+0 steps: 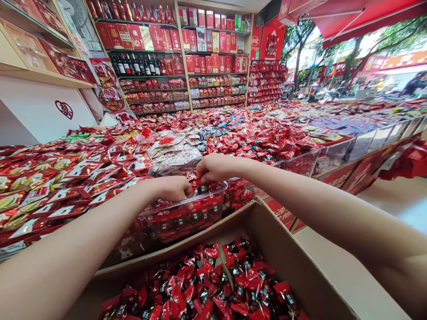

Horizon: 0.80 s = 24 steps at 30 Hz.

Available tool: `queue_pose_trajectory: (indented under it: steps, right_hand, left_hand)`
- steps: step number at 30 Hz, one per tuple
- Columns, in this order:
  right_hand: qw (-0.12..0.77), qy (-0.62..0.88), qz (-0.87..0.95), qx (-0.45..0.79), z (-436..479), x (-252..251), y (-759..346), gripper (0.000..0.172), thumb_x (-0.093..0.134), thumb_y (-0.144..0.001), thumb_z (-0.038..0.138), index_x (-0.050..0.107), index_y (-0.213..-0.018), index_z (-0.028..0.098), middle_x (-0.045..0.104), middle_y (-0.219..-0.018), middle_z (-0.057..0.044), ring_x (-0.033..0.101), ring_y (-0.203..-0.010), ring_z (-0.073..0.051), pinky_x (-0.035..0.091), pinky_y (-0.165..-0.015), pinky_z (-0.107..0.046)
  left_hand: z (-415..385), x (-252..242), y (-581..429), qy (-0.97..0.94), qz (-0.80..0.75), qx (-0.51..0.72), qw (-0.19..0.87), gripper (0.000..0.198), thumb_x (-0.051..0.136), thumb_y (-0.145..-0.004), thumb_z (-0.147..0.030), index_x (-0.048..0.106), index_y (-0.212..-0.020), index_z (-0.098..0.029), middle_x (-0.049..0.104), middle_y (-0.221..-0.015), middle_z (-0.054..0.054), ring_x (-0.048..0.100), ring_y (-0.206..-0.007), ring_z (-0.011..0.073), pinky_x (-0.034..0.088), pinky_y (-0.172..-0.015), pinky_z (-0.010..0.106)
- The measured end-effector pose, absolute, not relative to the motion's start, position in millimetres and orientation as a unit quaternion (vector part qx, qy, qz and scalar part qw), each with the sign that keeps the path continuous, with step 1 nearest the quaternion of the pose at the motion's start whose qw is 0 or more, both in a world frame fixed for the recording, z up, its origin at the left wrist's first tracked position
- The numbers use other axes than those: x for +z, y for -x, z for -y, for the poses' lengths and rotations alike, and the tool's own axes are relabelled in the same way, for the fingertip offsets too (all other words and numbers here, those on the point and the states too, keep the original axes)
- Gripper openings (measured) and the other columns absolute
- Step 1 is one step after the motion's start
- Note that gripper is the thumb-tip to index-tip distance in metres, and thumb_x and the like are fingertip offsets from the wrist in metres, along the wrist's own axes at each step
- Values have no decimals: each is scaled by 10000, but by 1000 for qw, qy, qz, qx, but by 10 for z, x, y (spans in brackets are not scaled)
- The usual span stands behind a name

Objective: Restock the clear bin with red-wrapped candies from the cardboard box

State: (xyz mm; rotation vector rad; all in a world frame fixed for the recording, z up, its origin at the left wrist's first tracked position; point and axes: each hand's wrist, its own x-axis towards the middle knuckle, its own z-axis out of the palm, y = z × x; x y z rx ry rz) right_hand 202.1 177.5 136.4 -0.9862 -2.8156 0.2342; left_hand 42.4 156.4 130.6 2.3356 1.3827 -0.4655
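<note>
A clear plastic bin (183, 226) holds red-and-black wrapped candies (195, 217) in front of me. My left hand (176, 189) reaches over its near left rim with curled fingers, their tips partly hidden among the candies. At the far right side of the bin, my right hand (213, 168) is closed, thumb and fingers bent together against a red wrapper. Below my arms, an open cardboard box (280, 240) contains many loose candies (207, 284) in the same red-and-black wrappers.
Heaps of red packaged sweets (83, 178) cover the display on the left, with white packets (176, 149) and more red candies (253, 138) beyond the bin. Clear bins (336, 153) line the right edge. Shelves (187, 66) with boxes and bottles stand behind.
</note>
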Motion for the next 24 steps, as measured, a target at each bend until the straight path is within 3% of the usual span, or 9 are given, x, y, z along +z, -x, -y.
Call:
queue_pose_trajectory:
  steps: [8,16,24]
  right_hand:
    - [74,333,935,99,-1764,1366,-2035,205,557,-641,159,623,-835,146,624,-738,-18,501,-622,-86,336,-531,-179]
    - [61,303,941,138,-1750,1427,-1994,202,537,-662,138,615,-848,118,627,-740,-26,496,-600,-72,342,-537,-173]
    - [-72,290,947,116,-1644,1393,-1834,280,499,-650,129,637,-892,152,631,-795,-15,494,-622,-82,327,-508,-174]
  left_hand:
    - [-1536,1307,-361,-819,-504,-177,210,337,581,-571,-457,658,-765,-194,604,-636,-21,503,-582,135,371,-478,200]
    - [-1535,1261,-301,-831,-493,-171,193,275,581,-569,-444,660,-659,-196,492,-502,-49,409,-491,108,309,-419,201]
    - [-1538,1281,-305,-834,-481,-184,199,233,587,-587,-402,646,-645,-184,486,-502,-56,403,-479,91,306,-421,202]
